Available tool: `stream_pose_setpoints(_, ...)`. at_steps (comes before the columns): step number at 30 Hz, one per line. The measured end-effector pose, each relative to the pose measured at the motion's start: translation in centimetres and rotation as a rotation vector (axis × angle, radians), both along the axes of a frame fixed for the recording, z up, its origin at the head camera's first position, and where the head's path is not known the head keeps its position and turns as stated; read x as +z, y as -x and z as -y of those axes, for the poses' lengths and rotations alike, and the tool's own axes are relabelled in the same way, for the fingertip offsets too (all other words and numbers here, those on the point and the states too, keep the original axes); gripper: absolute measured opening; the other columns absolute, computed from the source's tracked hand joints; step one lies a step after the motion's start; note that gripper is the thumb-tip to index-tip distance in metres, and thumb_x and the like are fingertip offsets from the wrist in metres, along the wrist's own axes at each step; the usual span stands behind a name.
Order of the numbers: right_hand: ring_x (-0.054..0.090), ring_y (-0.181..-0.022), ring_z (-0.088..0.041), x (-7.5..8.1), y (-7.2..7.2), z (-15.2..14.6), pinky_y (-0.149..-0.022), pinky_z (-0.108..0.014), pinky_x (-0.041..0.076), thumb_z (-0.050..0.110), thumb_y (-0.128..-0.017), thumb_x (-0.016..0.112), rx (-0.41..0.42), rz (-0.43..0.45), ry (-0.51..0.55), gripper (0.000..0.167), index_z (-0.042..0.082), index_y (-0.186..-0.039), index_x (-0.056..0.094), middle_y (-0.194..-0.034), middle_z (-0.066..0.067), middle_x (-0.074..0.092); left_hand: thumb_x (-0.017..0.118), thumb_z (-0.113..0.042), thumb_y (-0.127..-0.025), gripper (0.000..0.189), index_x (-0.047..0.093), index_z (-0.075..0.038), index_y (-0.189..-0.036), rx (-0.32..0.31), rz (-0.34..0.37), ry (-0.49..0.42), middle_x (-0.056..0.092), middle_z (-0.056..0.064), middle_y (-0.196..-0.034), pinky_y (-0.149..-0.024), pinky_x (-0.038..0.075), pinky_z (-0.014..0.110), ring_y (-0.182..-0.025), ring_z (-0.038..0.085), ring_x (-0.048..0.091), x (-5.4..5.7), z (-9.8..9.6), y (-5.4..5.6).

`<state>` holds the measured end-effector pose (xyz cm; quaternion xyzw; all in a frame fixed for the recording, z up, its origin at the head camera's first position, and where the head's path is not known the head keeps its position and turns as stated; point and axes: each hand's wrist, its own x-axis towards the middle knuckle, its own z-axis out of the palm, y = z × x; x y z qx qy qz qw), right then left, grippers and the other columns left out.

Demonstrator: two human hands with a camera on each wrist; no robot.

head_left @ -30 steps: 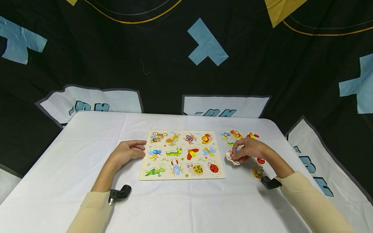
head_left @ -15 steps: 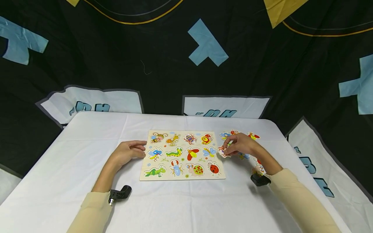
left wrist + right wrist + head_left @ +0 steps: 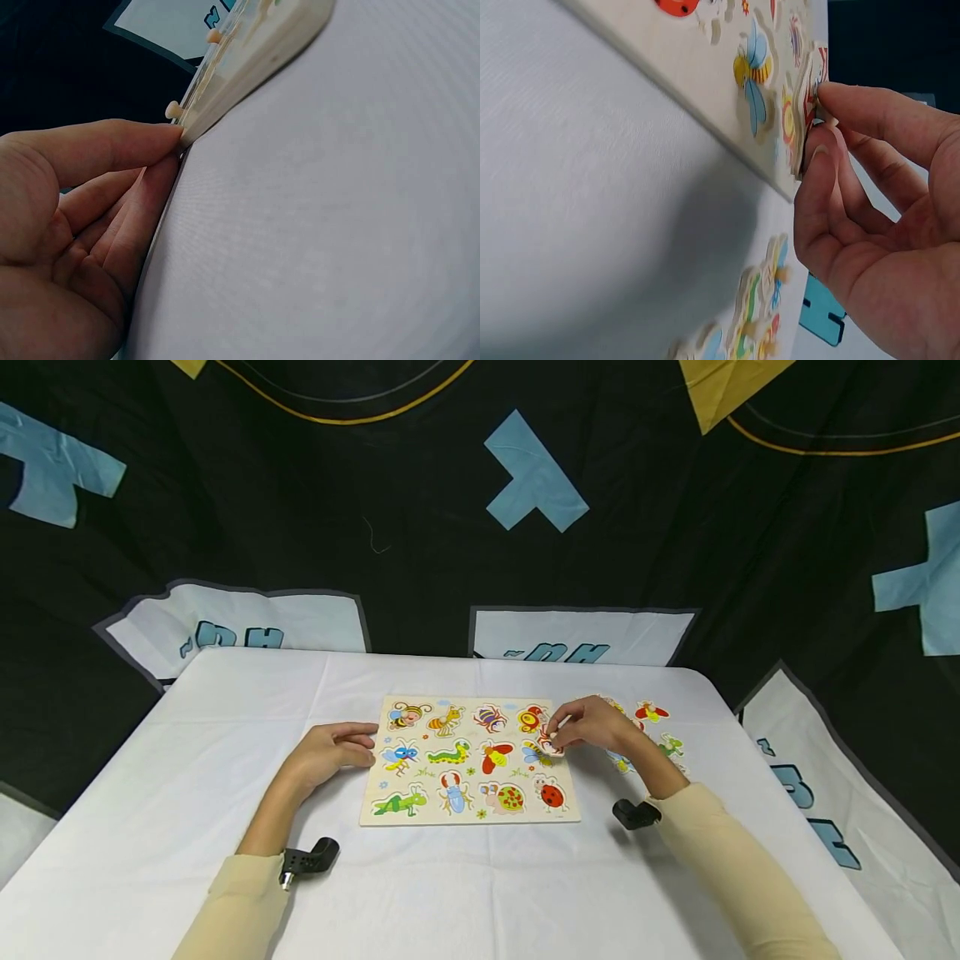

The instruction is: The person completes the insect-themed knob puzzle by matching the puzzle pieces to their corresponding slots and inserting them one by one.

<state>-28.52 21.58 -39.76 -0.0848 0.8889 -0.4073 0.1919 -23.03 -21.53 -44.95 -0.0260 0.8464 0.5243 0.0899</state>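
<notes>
A wooden peg puzzle board (image 3: 431, 817) printed with insects lies flat on the white tablecloth. My left hand (image 3: 322, 756) rests at its left side, fairly straight fingertips touching the edge. Small wooden pegs (image 3: 173, 110) stand up from the board near those fingers. Thumb and fingers of my right hand (image 3: 588, 724) pinch a puzzle piece (image 3: 551, 745) with a red, spider-like picture. That piece is over the board's upper right part, overlapping the yellow-striped dragonfly picture (image 3: 751, 75) in the head view. Its knob is mostly hidden by the fingertips.
Several loose puzzle pieces lie right of the board, among them a red-winged fly (image 3: 651, 711) and a green grasshopper (image 3: 671, 744); the right forearm partly covers others. A black cloth (image 3: 420, 527) with light blue shapes hangs behind the table.
My right hand has carried the spider-like piece leftward from the loose pieces to over the board's right side. My left hand has stayed at the board's left edge.
</notes>
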Motion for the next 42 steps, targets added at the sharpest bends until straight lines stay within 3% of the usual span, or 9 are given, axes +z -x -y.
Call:
stream_pose_setpoints(8, 0.057, -0.074, -0.018, -0.4, 0.7, 1.9, -0.075, -0.038, 0.049, 0.013, -0.08, 0.082, -0.018, -0.028, 0.016, 0.02, 0.008, -0.098, 0.077, -0.08, -0.002, 0.067, 0.081, -0.012, -0.08, 0.062, 0.062, -0.007, -0.139, -0.002, -0.003, 0.008, 0.072, 0.01, -0.116, -0.089, 0.046, 0.025, -0.093, 0.009, 0.069, -0.1, 0.1, 0.1)
stream_pose_setpoints(17, 0.056, -0.073, -0.022, -0.4, 1.5, 3.9, -0.072, -0.039, 0.049, 0.012, -0.079, 0.081, -0.037, -0.053, 0.033, 0.018, 0.009, -0.096, 0.077, -0.078, -0.002, 0.068, 0.081, -0.012, -0.08, 0.063, 0.061, -0.007, -0.14, -0.011, -0.005, -0.005, 0.071, 0.011, -0.118, -0.086, 0.046, 0.021, -0.093, 0.007, 0.068, 0.1, 0.1, 0.0)
stream_pose_setpoints(22, 0.058, -0.077, -0.02, -0.4, 2.1, 4.9, -0.076, -0.04, 0.051, 0.013, -0.078, 0.081, -0.042, -0.063, 0.014, 0.019, 0.01, -0.097, 0.078, -0.085, -0.003, 0.071, 0.081, -0.011, -0.08, 0.063, 0.061, -0.005, -0.14, -0.014, -0.011, -0.021, 0.071, 0.013, -0.118, -0.084, 0.047, 0.019, -0.092, 0.006, 0.068, 0.2, 0.1, -0.1)
stream_pose_setpoints(29, 0.057, -0.087, -0.019, -0.3, 2.9, 6.6, -0.078, -0.032, 0.046, 0.015, -0.078, 0.082, -0.059, -0.054, -0.021, 0.018, 0.013, -0.095, 0.079, -0.099, -0.003, 0.072, 0.08, -0.01, -0.08, 0.063, 0.06, -0.004, -0.139, -0.024, -0.019, -0.028, 0.071, 0.014, -0.118, -0.084, 0.047, 0.019, -0.092, 0.007, 0.068, 0.2, 0.1, -0.2)
stream_pose_setpoints(36, 0.059, -0.076, -0.018, -0.5, 3.4, 7.8, -0.071, -0.032, 0.05, 0.01, -0.078, 0.081, -0.06, -0.014, 0.025, 0.018, 0.009, -0.097, 0.079, -0.085, -0.003, 0.072, 0.08, -0.009, -0.08, 0.062, 0.061, -0.003, -0.139, -0.012, -0.015, -0.04, 0.07, 0.015, -0.118, -0.082, 0.048, 0.018, -0.092, 0.008, 0.068, 0.1, 0.1, -0.2)
stream_pose_setpoints(42, 0.058, -0.072, -0.019, -0.6, 3.5, 8.4, -0.069, -0.035, 0.049, 0.009, -0.077, 0.08, -0.053, -0.038, 0.011, 0.019, 0.008, -0.096, 0.08, -0.079, -0.002, 0.071, 0.081, -0.009, -0.079, 0.062, 0.061, -0.004, -0.138, -0.001, -0.011, -0.043, 0.071, 0.014, -0.117, -0.082, 0.047, 0.018, -0.091, 0.008, 0.067, 0.1, 0.0, -0.2)
